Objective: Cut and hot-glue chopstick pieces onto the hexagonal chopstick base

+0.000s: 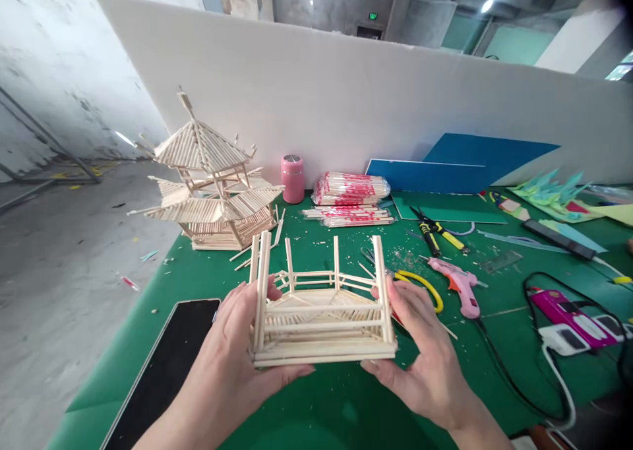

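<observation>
Between my two hands is a pavilion base [324,344] built of pale wooden sticks, with upright posts, low railings and a slatted floor. My left hand [232,344] grips its left end, thumb along the lower front edge and fingers behind the left posts. The right end is gripped by my right hand [420,338], its thumb under the front edge and its fingers by the right post. A finished-looking two-tiered stick pavilion [212,179] stands at the back left, beyond the base. Some fingertips are hidden behind the sticks.
A black tablet [163,364] lies by my left forearm. Wrapped stick bundles [351,192] and a pink canister [293,179] stand behind. Yellow-handled pliers [440,232], yellow-handled scissors [425,285], a pink glue gun [457,282] and a magenta power strip [573,318] with cables lie to the right.
</observation>
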A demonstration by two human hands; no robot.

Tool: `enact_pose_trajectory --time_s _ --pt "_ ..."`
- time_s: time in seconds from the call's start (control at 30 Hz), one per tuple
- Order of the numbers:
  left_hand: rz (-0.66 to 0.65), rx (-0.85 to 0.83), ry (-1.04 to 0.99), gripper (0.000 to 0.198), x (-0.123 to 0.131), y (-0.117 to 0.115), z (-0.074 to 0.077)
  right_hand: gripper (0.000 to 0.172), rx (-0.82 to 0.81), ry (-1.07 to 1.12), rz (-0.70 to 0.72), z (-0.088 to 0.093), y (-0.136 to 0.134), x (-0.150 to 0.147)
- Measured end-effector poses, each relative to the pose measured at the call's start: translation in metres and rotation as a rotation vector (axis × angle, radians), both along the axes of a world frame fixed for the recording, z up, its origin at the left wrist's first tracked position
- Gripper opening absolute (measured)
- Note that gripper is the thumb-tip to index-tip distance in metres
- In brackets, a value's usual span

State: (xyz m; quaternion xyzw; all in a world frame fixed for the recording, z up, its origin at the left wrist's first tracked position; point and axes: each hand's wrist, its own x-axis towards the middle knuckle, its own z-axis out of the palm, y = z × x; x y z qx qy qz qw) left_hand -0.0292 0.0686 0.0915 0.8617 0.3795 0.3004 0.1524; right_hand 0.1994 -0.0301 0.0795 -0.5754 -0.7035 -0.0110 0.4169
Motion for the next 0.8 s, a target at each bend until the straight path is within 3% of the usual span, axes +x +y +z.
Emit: enact_pose_trajectory --time_s 0.3,0.57,0.8 --pt "0.022 -0.032 -0.049 0.067 -0.001 0.0 0.0 0.081 -0.001 0.029 0.015 0.002 0.002 -0.002" --pt "0.158 -0.508 -0.272 0.077 -0.012 0.004 0.004 0.085 0.027 0.16 0.049 0.009 0.014 -0.017" --pt "0.19 -0.601 -0.397 0.084 -0.02 0.012 0.009 0.083 0.061 0.123 0.074 0.026 0.026 -0.023"
